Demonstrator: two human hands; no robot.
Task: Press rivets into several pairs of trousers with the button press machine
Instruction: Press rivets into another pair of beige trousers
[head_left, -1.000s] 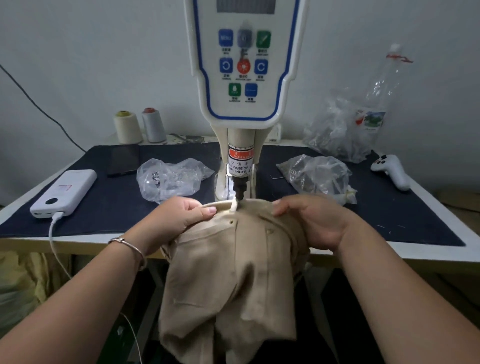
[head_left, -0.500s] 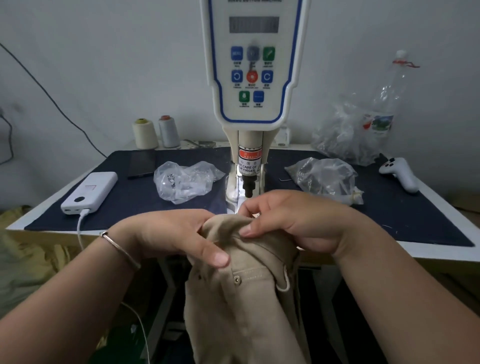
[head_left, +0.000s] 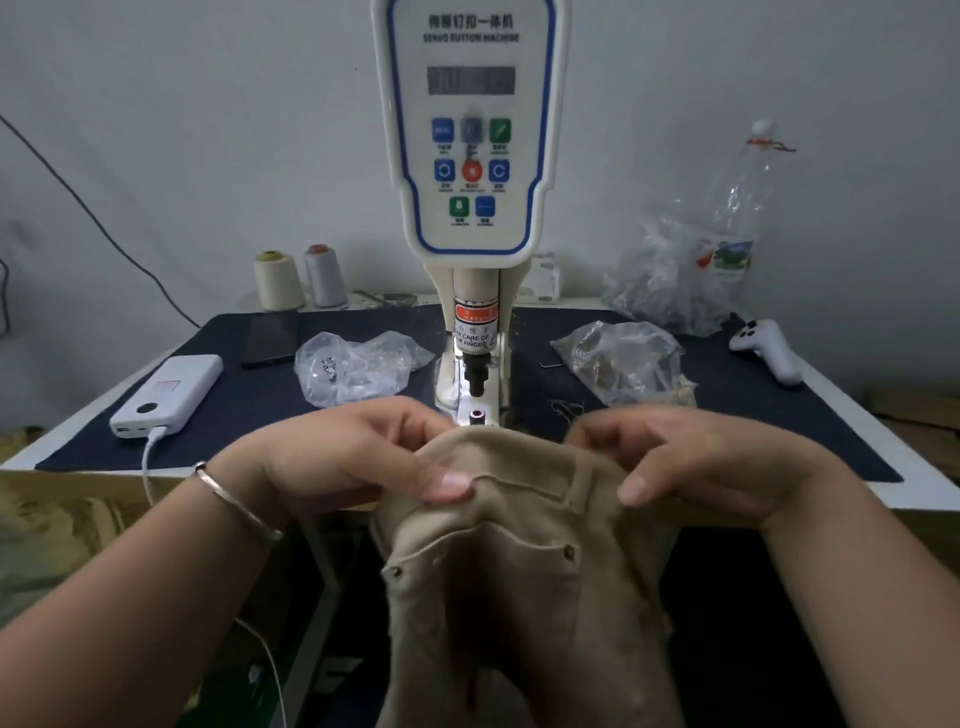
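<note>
A pair of beige trousers (head_left: 514, 582) hangs off the table's front edge, waistband up, with two small rivets at its front pocket corners. My left hand (head_left: 358, 457) pinches the waistband on the left, thumb on top. My right hand (head_left: 691, 462) grips the waistband on the right beside a belt loop. Just behind the cloth stands the white button press machine (head_left: 470, 156); its black punch (head_left: 475, 374) is raised above the lower die (head_left: 476, 415), which is uncovered.
Two clear plastic bags of small parts (head_left: 358, 366) (head_left: 623, 361) lie left and right of the press on the dark mat (head_left: 249, 410). A white power bank (head_left: 166, 395), a phone (head_left: 270, 338), thread cones (head_left: 278, 280), a white controller (head_left: 766, 348) and a plastic bottle (head_left: 737, 218) sit around them.
Both hands pulled the trousers back from under the punch toward me and turned them; the lower die is now exposed and the front pocket faces up.
</note>
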